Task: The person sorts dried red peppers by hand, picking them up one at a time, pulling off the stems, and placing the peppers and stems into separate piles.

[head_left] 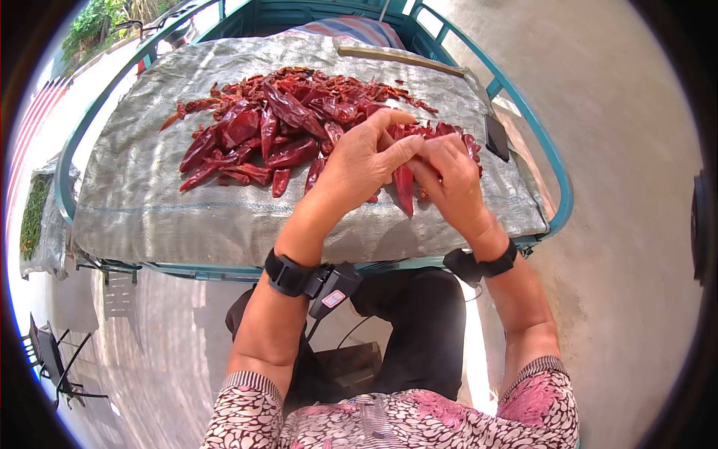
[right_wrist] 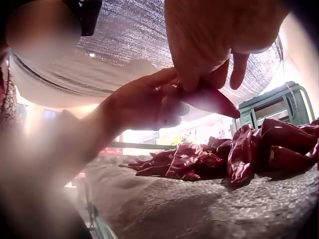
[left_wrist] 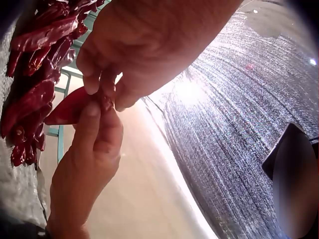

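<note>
A long red pepper [head_left: 404,187] hangs tip-down between the two hands at the near right side of a pepper pile [head_left: 292,127]. My left hand [head_left: 351,168] pinches at its stem end with thumb and fingers. The right hand [head_left: 458,183] grips the same pepper near the top, its fingertips close to the left ones. In the left wrist view the right thumb lies along the pepper [left_wrist: 70,107], while the left hand [left_wrist: 144,50] is above it. The right wrist view shows the pepper [right_wrist: 212,102] under the right hand [right_wrist: 214,40], with the stem end hidden by fingers.
Grey woven sheeting [head_left: 164,217] covers the cart bed, bordered by a teal rail [head_left: 557,179]. A black phone [head_left: 496,138] lies at the right edge, and a wooden strip [head_left: 400,60] at the back. Smaller red pieces [head_left: 449,131] lie behind the right hand.
</note>
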